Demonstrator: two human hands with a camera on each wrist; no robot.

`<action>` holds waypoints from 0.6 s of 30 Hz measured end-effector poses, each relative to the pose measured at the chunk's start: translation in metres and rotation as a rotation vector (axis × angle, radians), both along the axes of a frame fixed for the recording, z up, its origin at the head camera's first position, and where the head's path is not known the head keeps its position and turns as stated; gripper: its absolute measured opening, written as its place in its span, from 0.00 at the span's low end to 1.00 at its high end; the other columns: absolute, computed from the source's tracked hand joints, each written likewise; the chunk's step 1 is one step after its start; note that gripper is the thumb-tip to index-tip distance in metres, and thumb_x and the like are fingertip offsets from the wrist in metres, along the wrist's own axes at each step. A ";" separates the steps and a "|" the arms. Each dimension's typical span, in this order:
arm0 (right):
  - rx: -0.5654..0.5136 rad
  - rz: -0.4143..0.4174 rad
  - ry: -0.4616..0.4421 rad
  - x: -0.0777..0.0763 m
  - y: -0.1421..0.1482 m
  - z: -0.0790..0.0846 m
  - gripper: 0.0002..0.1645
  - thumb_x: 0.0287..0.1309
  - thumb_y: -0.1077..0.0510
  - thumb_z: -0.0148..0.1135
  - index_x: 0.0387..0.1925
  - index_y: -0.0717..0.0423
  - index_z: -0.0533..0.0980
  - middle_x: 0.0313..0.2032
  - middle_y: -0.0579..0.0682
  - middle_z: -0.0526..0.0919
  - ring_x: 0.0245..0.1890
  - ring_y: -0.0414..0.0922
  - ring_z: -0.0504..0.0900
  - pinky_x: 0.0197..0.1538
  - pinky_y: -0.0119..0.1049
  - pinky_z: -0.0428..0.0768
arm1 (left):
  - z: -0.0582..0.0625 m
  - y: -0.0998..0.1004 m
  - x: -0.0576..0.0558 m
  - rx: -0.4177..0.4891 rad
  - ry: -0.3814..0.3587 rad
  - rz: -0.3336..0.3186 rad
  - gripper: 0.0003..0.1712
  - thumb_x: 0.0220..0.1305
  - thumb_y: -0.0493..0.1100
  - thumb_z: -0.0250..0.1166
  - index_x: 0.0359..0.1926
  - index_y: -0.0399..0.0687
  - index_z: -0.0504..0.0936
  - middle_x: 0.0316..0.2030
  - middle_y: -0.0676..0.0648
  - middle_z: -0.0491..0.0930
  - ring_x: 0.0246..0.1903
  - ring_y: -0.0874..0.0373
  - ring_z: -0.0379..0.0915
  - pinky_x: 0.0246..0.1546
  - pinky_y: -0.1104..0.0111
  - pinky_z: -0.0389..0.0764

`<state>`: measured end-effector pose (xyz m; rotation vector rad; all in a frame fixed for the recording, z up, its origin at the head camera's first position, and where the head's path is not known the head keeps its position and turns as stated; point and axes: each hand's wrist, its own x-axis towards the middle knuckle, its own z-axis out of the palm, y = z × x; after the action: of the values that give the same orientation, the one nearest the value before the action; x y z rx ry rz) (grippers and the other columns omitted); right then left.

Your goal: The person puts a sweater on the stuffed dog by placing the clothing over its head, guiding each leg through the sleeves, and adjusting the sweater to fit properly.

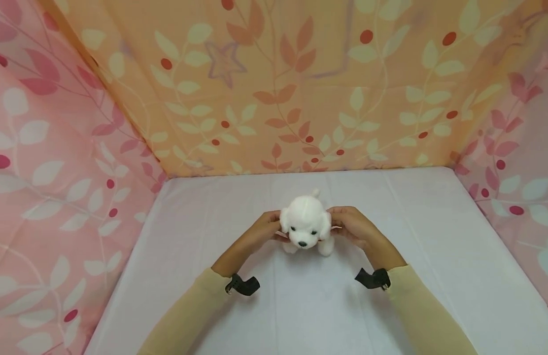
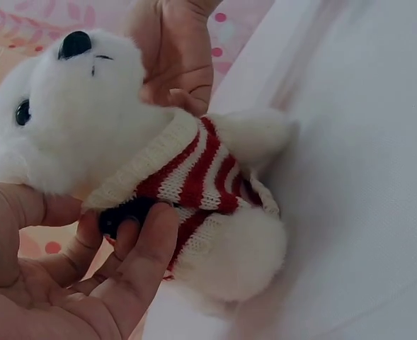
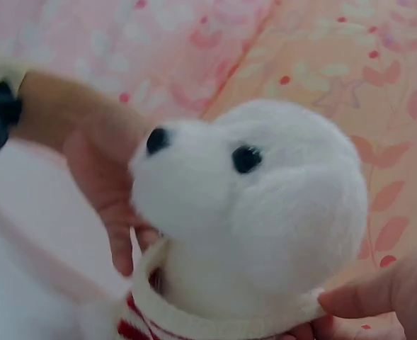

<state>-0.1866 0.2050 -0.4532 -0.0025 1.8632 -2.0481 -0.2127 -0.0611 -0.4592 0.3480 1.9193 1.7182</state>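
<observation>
A white plush dog (image 1: 305, 217) stands on the white-covered surface, facing me. Its body wears a red-and-cream striped knitted sweater (image 2: 201, 173) with a cream collar (image 3: 194, 324). My left hand (image 1: 265, 229) is at the dog's side by the ear; in the left wrist view its thumb and curled fingers hold the sweater near the collar, beside a dark blue patch (image 2: 130, 214). On the other side my right hand (image 1: 354, 227) pinches the collar's edge between thumb and fingers, as the right wrist view shows. In the head view the dog's head hides most of the sweater.
The white sheet (image 1: 300, 310) covers a flat surface. An orange leaf-patterned cloth (image 1: 274, 88) hangs at the back, with a pink patterned cloth (image 1: 56, 197) at the left and another pink cloth (image 1: 518, 162) at the right. Dark straps (image 1: 243, 285) show at both wrists.
</observation>
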 end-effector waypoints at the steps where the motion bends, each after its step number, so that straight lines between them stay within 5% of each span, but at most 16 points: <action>1: -0.050 0.000 -0.032 0.001 0.001 -0.001 0.15 0.73 0.65 0.51 0.35 0.56 0.84 0.32 0.46 0.85 0.33 0.40 0.82 0.39 0.35 0.82 | 0.000 0.000 0.001 -0.001 -0.003 0.004 0.19 0.72 0.35 0.52 0.58 0.29 0.77 0.40 0.44 0.82 0.34 0.57 0.80 0.42 0.57 0.86; 5: -0.136 -0.009 -0.083 0.002 0.001 -0.001 0.18 0.74 0.65 0.50 0.33 0.51 0.85 0.32 0.46 0.85 0.34 0.40 0.82 0.40 0.34 0.81 | 0.000 0.000 0.001 -0.005 -0.002 0.029 0.20 0.72 0.36 0.51 0.59 0.30 0.77 0.42 0.42 0.82 0.36 0.56 0.81 0.43 0.57 0.86; 18: 0.023 0.022 0.064 0.006 -0.005 -0.003 0.07 0.67 0.67 0.57 0.41 0.68 0.79 0.35 0.47 0.83 0.34 0.39 0.80 0.40 0.32 0.81 | -0.001 0.006 0.002 -0.041 0.011 0.062 0.19 0.70 0.37 0.53 0.57 0.32 0.79 0.42 0.44 0.82 0.37 0.58 0.79 0.42 0.59 0.86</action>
<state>-0.1805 0.2002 -0.4566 -0.0830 1.9160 -2.0348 -0.2106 -0.0553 -0.4598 0.2867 1.9898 1.7162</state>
